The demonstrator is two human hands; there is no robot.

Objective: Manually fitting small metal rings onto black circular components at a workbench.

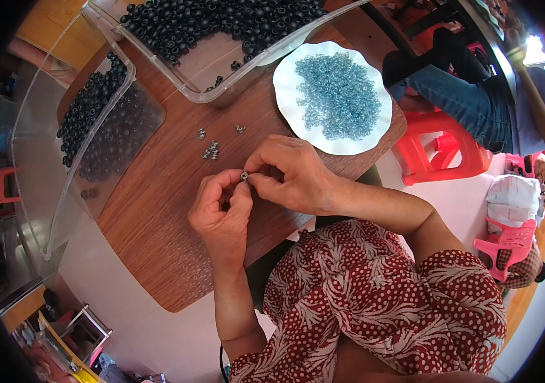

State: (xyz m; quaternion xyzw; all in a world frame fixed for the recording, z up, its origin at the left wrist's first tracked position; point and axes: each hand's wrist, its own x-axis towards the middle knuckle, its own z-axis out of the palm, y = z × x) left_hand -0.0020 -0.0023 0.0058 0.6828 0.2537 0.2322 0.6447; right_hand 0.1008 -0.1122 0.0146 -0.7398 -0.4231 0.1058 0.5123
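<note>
Two hands meet over the table [151, 223], and I have both in full view. The left hand [218, 207] comes up from below with thumb and forefinger pinched on a small dark ring [244, 176], which has a shiny part at its middle. The right hand [295, 175] reaches in from the right, its thumb and fingertips closed on the same ring. So the ring is held just above the wood, between the two sets of fingertips.

Just beyond the fingers I see a few silvery bits [210, 150] lying loose in small clusters. On the left, bare wood runs from the left hand out to the table's curved edge, so I count that as my widest room. The right side is tighter: a white plate [288, 124] with a wavy rim, heaped with pale blue rings [337, 96], sits near the right edge, close to the right hand. Ahead, the rim of a clear tub [202, 96] bounds the space; black rings [221, 25] are piled inside.
</note>
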